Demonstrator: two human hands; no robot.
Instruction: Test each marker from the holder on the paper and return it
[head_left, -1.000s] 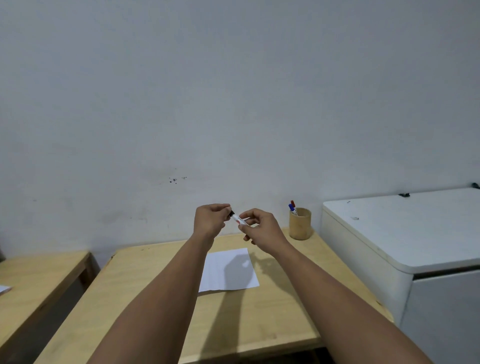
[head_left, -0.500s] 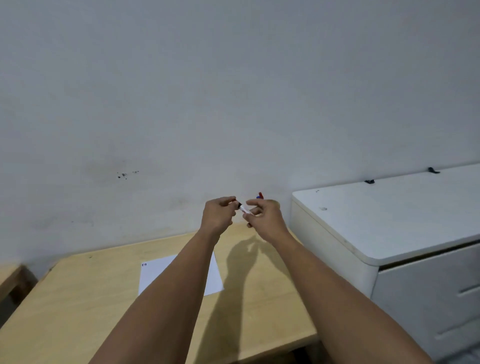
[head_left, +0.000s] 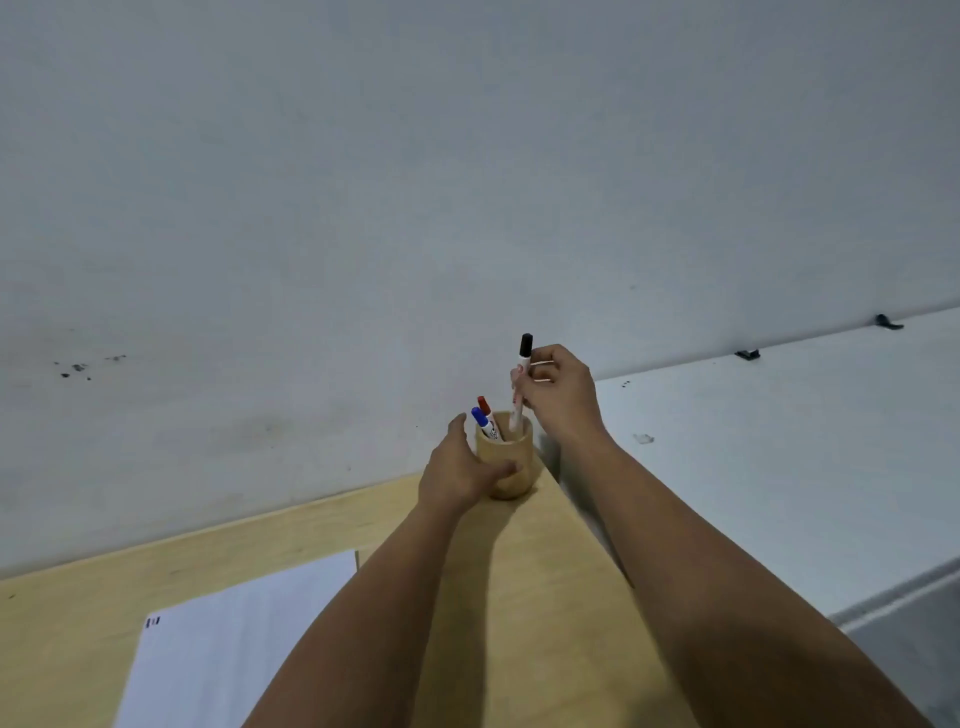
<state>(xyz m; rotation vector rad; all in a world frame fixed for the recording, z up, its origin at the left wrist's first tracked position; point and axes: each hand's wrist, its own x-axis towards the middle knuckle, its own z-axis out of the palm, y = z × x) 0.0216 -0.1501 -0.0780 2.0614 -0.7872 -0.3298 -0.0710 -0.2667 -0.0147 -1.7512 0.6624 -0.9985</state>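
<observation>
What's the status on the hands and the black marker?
Left hand gripping holder. Right hand lowering capped black marker into it. Blue marker and red marker inside, not blocking.

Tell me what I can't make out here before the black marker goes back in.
Head view only:
- black marker lower end: hidden inside the holder.
- holder's left side: covered by the left hand.
- Marks on the paper: too small; forearm and frame edge cut it off.
</observation>
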